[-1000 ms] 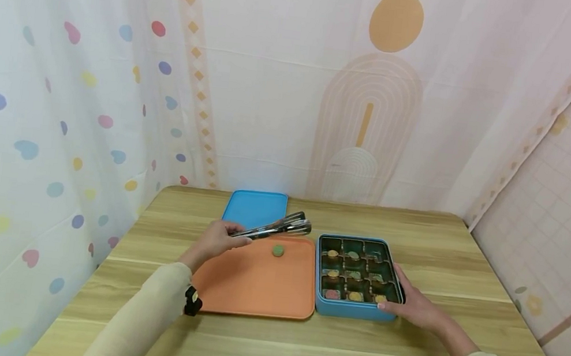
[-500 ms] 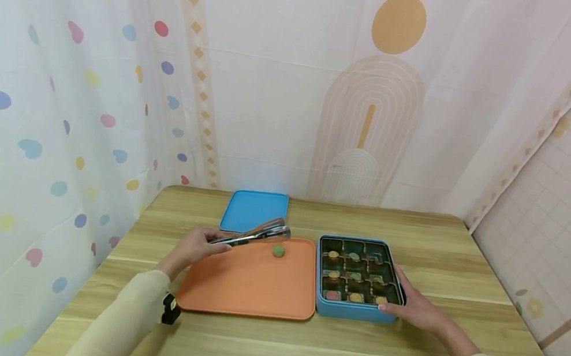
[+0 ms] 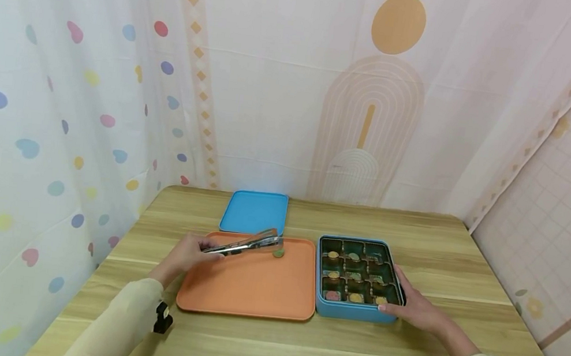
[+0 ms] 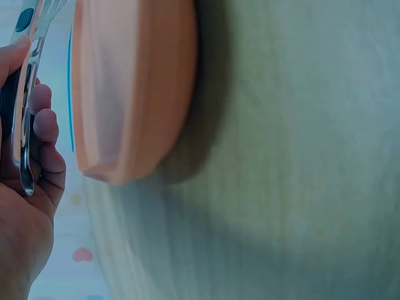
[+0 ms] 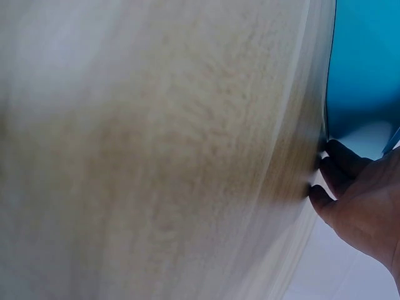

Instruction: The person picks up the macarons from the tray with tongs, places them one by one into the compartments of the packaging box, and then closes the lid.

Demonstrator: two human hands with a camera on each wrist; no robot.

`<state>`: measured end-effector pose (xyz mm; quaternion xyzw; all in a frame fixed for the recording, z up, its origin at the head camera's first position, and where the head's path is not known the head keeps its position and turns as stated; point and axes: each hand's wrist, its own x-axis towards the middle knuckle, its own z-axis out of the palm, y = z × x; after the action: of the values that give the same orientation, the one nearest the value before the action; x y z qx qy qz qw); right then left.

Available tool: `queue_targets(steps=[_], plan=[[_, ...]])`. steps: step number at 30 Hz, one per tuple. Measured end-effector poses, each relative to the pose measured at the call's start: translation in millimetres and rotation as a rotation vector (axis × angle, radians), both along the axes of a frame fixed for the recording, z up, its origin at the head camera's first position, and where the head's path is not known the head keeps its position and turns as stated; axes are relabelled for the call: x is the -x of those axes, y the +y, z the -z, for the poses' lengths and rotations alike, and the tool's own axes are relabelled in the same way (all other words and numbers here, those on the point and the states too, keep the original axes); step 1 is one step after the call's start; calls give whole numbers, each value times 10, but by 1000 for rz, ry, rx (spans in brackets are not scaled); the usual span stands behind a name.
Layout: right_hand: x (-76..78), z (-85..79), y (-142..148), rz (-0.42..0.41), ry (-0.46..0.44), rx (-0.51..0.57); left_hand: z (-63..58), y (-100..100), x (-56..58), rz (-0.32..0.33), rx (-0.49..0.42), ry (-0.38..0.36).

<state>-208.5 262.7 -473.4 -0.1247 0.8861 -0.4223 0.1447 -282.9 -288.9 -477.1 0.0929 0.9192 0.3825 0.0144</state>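
Note:
Metal tongs (image 3: 244, 246) are gripped in my left hand (image 3: 190, 255), over the orange tray (image 3: 253, 285). Their tips overlap a small green round piece (image 3: 278, 253) on the tray in the head view. In the left wrist view the thumb and fingers wrap the tongs' handle (image 4: 22, 100). My right hand (image 3: 418, 307) holds the near right corner of a blue box (image 3: 355, 311), thumb at the front rim, fingers along the right side. Its dark divided insert (image 3: 339, 286) bears small yellow, green and pink pieces; the far right compartment shows none.
A flat blue lid (image 3: 254, 212) lies behind the tray, close to its far edge. The blue box stands just right of the tray. All rest on a wooden table (image 3: 267, 350), with a patterned curtain (image 3: 282, 114) behind it.
My left hand has drawn the tongs left and nearer, and lowered them, so the tips now overlap the green piece. My right hand stays at the box corner.

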Motion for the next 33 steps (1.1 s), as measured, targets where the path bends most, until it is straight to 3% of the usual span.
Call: queue_targets(steps=[33], plan=[[-18, -34, -7, 0, -2, 3, 93, 86, -44, -9, -48, -54]])
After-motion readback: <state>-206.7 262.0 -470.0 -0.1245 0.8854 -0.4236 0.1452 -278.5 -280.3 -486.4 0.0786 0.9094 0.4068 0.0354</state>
